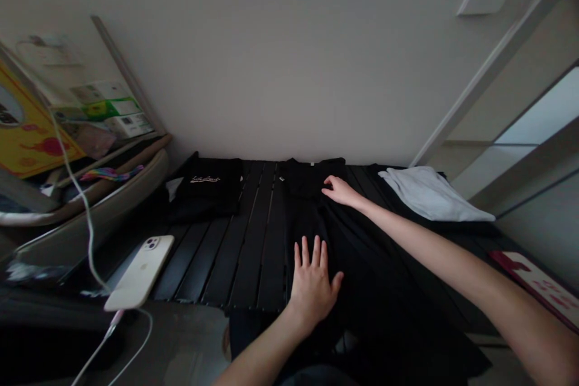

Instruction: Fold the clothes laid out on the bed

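Over at the slatted black table (253, 253), both hands are open, not gripping: the left hand (312, 286) lies flat on a black garment (362, 265), while the right hand (344, 191) rests higher up it. Watch that near edge: the cloth droops over, and a hard tug could slide it off. It looks rumpled, dark on dark.

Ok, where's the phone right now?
In the head view, the white smartphone lies at the front left corner of the black slatted table, left of the person's left hand.
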Demonstrator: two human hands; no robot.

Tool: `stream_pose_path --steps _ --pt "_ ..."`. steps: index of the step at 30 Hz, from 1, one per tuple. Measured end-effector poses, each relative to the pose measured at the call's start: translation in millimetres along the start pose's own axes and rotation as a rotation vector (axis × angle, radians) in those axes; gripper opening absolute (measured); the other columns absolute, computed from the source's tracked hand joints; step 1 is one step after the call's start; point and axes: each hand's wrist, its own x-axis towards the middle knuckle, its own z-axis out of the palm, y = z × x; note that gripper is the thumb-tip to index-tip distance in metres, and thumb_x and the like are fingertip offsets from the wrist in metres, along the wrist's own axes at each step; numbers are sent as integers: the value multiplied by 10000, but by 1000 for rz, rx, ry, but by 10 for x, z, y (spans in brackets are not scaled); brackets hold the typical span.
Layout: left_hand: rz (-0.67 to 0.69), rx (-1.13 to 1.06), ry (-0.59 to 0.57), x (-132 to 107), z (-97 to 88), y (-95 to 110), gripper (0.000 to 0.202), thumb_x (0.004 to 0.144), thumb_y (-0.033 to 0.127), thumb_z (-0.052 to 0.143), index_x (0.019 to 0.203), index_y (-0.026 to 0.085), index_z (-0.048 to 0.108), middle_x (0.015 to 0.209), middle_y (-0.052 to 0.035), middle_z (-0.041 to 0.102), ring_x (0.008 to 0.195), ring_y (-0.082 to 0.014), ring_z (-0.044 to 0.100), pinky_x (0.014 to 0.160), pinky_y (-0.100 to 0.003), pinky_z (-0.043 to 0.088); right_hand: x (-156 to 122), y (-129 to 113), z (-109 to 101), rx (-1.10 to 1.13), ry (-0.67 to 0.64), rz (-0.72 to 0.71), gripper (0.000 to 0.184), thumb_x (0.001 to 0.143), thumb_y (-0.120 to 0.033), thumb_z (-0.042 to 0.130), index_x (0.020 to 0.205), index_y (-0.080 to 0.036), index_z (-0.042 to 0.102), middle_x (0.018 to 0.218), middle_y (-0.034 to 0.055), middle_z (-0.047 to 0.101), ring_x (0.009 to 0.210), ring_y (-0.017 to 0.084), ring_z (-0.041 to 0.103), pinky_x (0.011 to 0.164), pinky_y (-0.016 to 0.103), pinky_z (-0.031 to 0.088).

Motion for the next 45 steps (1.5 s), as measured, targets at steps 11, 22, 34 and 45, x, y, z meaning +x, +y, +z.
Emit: stream_pose_path --steps 11,22,34,45 --pt "11 -16 95 -83 -132 62 463 975 400 313 1308 159 525 1469 -81 422 1389 -292 305 1139 -507 269 -2051 362 -47 -519 -4 -123 161 780 -239 580 935 -195 589 1038 176 567 925 330 601 673 418 525" --pt "194 -44 63 -761 -507 -353 336 953 210 365 1200 194 592 1337 -62 567 1305 -192 449 1131 -450 320 -2583 -248 -360 5 -191 -361 150 885 -272 483 885 -209 619 1076 87 597 838 187 621 794 367 546" --pt "437 241 -69 -940 -454 -539 722 857 5 343 1487 332 211 1547 15 273 1436 -192 183 1166 -470 205 -2890 595 -346 -385 -173 -669 989 588 44 507 1465 -357 293 1551 16 273 1386 279 318 1117 489 329" --pt "583 -238 -238 -787 -735 -333 471 924 210 423 1377 331 454 1386 5 530 1348 -160 395 1154 -385 251 -3009 499 -226 -120 -304 -870 641 766 -40 491 1377 -236 478 1389 96 523 1331 264 410 1091 498 338"
